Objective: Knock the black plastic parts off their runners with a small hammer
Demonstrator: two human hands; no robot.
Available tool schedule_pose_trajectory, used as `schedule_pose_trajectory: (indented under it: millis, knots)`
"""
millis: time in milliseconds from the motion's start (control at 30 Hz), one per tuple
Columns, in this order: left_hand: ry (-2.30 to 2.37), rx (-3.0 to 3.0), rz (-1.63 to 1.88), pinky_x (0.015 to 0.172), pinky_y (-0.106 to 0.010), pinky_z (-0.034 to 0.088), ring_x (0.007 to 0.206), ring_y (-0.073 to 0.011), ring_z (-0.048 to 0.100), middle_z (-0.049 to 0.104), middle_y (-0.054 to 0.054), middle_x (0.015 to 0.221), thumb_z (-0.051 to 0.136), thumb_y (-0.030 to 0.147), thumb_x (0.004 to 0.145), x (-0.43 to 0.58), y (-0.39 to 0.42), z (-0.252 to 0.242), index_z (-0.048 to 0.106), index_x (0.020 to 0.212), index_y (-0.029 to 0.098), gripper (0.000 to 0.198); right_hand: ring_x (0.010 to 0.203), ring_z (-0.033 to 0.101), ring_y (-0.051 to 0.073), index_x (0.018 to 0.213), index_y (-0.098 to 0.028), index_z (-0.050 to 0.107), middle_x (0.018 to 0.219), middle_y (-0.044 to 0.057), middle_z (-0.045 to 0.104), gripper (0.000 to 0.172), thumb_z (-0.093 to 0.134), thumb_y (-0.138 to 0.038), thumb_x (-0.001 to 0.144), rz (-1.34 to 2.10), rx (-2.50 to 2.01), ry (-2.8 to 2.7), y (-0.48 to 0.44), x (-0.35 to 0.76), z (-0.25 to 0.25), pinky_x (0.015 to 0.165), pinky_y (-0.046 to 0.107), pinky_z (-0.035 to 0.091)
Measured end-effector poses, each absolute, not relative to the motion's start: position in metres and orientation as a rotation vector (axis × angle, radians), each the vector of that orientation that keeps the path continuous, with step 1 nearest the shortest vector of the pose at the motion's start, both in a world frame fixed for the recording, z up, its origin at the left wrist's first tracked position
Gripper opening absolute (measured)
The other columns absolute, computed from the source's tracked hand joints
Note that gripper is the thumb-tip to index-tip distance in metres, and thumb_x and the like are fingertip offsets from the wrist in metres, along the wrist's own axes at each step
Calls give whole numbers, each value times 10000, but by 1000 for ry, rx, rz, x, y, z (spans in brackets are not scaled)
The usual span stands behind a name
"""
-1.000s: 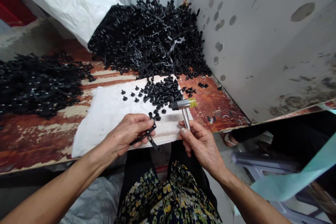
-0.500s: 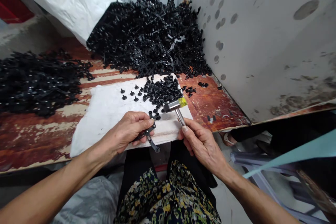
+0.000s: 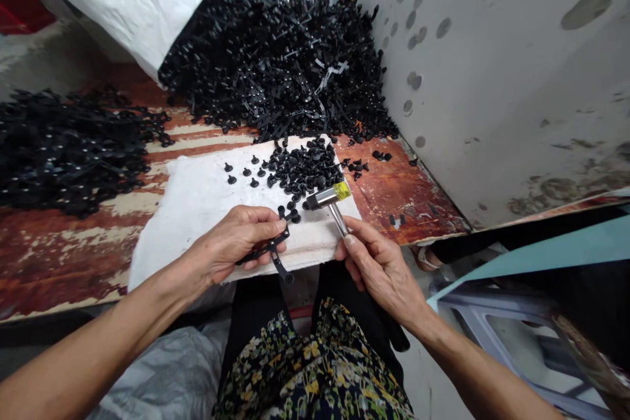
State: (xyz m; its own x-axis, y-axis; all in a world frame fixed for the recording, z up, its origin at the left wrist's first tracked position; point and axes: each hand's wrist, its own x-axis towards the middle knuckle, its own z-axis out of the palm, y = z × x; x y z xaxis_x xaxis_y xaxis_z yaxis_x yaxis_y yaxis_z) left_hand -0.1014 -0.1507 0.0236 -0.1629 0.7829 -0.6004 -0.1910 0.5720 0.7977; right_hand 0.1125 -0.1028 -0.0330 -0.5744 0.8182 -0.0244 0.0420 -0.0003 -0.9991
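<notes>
Between the thumb and fingers of my left hand point(image 3: 242, 241) is a black jointed linkage point(image 3: 276, 256), its arms sticking out past the fingertips over the front edge of a white cloth point(image 3: 182, 210). My right hand point(image 3: 377, 259) is closed around the metal handle of a small mallet point(image 3: 325, 197). The mallet has a black face on one end and a clear yellow face on the other. Its head is raised just in front of a heap of small black suction-cup-like pieces point(image 3: 308, 164). Several such pieces stand singly to the left on the cloth.
A large pile of black linkages point(image 3: 280, 65) spills from a white sack point(image 3: 128, 0) at the back. Another black pile point(image 3: 69, 151) lies left on the worn red-brown table point(image 3: 388, 184). A grey panel point(image 3: 502, 79) borders the right side, with a plastic stool point(image 3: 497, 321) below.
The linkage in my left hand has shifted slightly left and turned a little. My right hand holds the mallet almost where it was. The view has moved slightly.
</notes>
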Motion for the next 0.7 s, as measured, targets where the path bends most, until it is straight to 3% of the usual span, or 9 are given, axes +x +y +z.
schedule_pose_trajectory:
  millis: [700]
  knots:
    - [1567,588,890,266,-109,229,299,-43,433,626,-18,516,779,279,588,-101,-150,27,557,579,129,268,495,390,80,1331,-196,560,708,-13,558,390,466,-342,983,1485,-888,-1818,-102,116,-36,413,201,312]
